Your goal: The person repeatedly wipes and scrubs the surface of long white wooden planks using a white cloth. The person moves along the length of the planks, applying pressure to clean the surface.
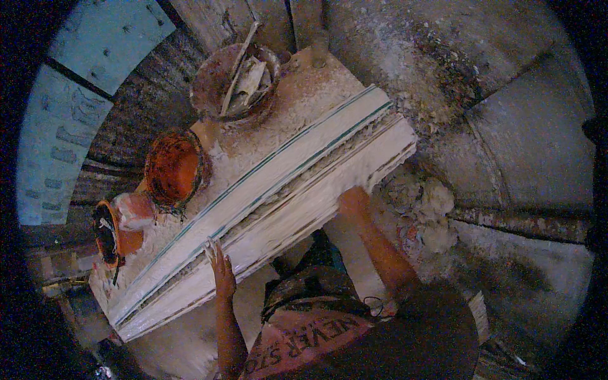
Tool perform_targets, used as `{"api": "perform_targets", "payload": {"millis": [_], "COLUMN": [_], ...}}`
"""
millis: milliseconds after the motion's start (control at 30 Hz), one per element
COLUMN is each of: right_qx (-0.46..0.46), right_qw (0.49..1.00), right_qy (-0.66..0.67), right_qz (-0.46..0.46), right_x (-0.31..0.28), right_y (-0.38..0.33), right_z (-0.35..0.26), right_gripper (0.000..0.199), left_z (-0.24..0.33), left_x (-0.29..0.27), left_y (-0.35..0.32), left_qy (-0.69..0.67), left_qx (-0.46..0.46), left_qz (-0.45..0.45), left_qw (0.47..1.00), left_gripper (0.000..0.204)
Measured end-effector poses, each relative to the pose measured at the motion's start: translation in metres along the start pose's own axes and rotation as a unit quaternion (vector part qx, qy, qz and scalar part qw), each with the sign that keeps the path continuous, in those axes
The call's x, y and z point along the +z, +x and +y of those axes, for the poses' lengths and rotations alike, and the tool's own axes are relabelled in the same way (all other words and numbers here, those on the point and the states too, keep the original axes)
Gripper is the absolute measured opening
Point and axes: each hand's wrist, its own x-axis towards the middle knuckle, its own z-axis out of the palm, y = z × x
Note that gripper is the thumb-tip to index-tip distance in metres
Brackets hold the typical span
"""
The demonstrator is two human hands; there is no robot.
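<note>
Two long white strips, which look like plaster moulding, lie side by side diagonally across the work board. The far strip (272, 166) has green lines along its edges; the near strip (304, 202) has brown lines and a rough near edge. Crumbly grey material fills the gap between them. My left hand (223, 273) is over the near strip's lower-left part, fingers stretched out and their whitish tips at the gap. My right hand (354, 204) is at the near edge of the near strip, farther right. Its fingers are blurred into the white surface, so their grip is unclear.
A large crusted basin (202, 95) with a stick and scraps stands on the board (320, 79) at the back. Left of it are an orange bucket (183, 170) and a smaller orange-rimmed container (109, 233). Whitish lumps (434, 202) lie right of the strips.
</note>
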Motion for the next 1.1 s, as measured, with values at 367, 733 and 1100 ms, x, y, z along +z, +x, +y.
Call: {"api": "perform_targets", "payload": {"millis": [367,733,1100], "right_qx": [-0.009,0.225,0.195], "right_qw": [0.998,0.966,0.967], "right_qy": [0.045,0.114,-0.020], "right_qz": [0.045,0.053,0.164], "right_x": [-0.062,0.004,-0.035], "right_y": [-0.037,0.097,0.144], "right_z": [-0.200,-0.004,0.182], "right_gripper": [0.025,0.030,0.030], "left_z": [-0.064,-0.146,-0.047], "left_x": [-0.037,-0.047,-0.015], "left_y": [-0.013,-0.052,-0.083], "left_qy": [-0.002,-0.034,-0.043], "left_qx": [0.055,-0.015,-0.114], "left_qz": [0.020,0.068,0.015], "left_qw": [0.998,0.997,0.992], "left_gripper": [0.059,0.058,0.057]}}
